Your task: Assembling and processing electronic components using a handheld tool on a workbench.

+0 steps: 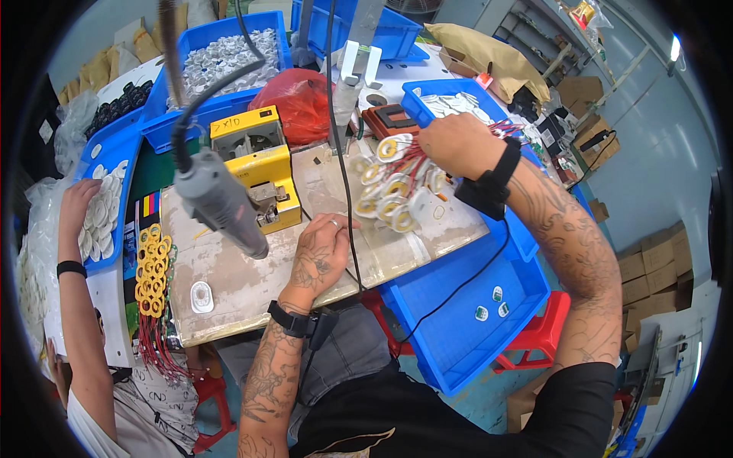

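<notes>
My right hand (461, 146) is closed around a bunch of red wires (414, 166) over the right part of the workboard. From the wires hangs a cluster of round white discs with yellow coils (391, 200), some blurred by motion. My left hand (319, 250) rests on the workboard (252, 294), fingers loosely bent and nothing visible in them, beside a dangling black cable (343, 175). Just beyond it stands a yellow bench fixture (267, 179) with a metal mechanism. A grey corded power tool (217, 200) hangs over the board. One white oval part (201, 297) lies at the near left.
At the left, a co-worker's hand (79, 200) touches white parts in a blue tray (128, 164). Yellow rings with red wires (153, 267) lie along the board's left edge. A blue bin (450, 298) holding a few small parts sits low right, near a red stool (546, 332).
</notes>
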Demonstrator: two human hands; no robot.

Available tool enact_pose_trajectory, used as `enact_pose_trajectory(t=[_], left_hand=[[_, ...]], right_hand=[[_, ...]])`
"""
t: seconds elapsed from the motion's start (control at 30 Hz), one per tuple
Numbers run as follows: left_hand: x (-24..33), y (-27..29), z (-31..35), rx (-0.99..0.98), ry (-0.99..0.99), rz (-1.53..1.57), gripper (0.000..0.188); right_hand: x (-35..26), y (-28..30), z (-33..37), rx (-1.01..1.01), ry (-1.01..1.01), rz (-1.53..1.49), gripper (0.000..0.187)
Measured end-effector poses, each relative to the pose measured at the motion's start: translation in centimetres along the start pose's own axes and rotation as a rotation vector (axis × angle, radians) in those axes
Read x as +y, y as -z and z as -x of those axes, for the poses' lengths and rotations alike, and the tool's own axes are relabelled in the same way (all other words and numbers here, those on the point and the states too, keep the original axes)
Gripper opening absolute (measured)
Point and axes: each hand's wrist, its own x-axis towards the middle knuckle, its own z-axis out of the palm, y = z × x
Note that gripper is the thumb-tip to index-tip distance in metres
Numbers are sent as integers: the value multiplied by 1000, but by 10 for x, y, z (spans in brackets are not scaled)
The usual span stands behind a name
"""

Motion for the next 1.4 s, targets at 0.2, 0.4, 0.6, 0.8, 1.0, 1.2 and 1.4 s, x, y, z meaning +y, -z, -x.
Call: enact_pose_trajectory(t=[0.2,0.4,0.6,0.8,1.0,1.2,1.4], left_hand=[[19,7,17,162,207,183,20],[81,5,39,463,-62,291,14],[102,-30,-57,223,-126,93,83],[81,-47,-114,-167,155,238,113],[47,-80,-124,122,-140,238,88],[10,-86,-131,96,-438,-314,25],[34,-63,-130,369,-352,-135,23]], right_hand=[[38,17,31,60,91,225,14],[42,8,44,341,243,303,9],[-19,-19,30,274,316,381,12],[-28,-24,15,239,302,425,16],[-11,-27,7,357,402,370,16],[-14,-9,12,359,410,418,15],[-4,16,44,1182,381,157,17]])
